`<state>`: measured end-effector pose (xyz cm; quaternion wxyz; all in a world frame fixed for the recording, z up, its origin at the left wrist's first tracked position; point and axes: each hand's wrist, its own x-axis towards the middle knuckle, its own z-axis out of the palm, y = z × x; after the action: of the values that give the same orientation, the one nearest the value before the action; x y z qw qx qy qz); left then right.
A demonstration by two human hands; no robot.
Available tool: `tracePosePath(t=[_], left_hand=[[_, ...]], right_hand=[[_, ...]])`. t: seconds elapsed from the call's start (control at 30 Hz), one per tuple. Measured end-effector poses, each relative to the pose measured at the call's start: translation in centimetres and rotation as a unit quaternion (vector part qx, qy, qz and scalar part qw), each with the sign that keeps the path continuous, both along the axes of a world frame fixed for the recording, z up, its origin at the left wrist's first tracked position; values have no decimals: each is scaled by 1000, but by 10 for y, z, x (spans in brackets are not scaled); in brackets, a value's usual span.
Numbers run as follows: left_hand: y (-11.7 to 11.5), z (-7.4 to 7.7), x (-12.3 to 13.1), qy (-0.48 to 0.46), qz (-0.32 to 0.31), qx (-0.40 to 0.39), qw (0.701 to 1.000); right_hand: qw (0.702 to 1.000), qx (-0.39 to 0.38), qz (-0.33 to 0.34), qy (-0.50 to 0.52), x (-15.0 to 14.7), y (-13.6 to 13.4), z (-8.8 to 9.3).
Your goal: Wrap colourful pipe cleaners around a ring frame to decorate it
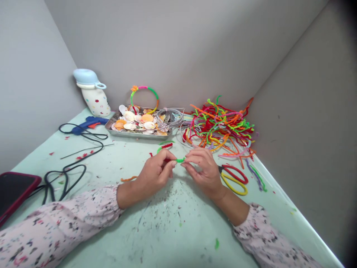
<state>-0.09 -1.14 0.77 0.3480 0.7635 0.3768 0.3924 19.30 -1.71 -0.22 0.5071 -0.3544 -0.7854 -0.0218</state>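
Both my hands meet over the middle of the table, pinching a fuzzy green pipe cleaner (180, 160). My left hand (156, 169) is closed on its left side, and my right hand (204, 170) grips the right end between thumb and fingers. A curved red and green piece (166, 146) rises just behind my left fingers; whether it joins the green one is hidden. An orange pipe cleaner piece (128, 179) lies by my left wrist. Scissors (234, 179) with red and yellow handles rest beside my right hand.
Behind stands a metal tray (136, 135) of seashells with a multicoloured ring (153, 91) and coiled wire (170, 117). A pipe cleaner heap (220, 123) is back right. Leftward are a cup (95, 96), a blue glue gun (90, 123), its black cord and a phone (16, 193).
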Motion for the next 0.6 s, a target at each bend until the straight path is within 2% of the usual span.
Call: tracePosePath(t=[0.6], left_hand=[[-1,1,0,27,5,27,999]], right_hand=[[1000,-19,-8,3,1,-1,-2]])
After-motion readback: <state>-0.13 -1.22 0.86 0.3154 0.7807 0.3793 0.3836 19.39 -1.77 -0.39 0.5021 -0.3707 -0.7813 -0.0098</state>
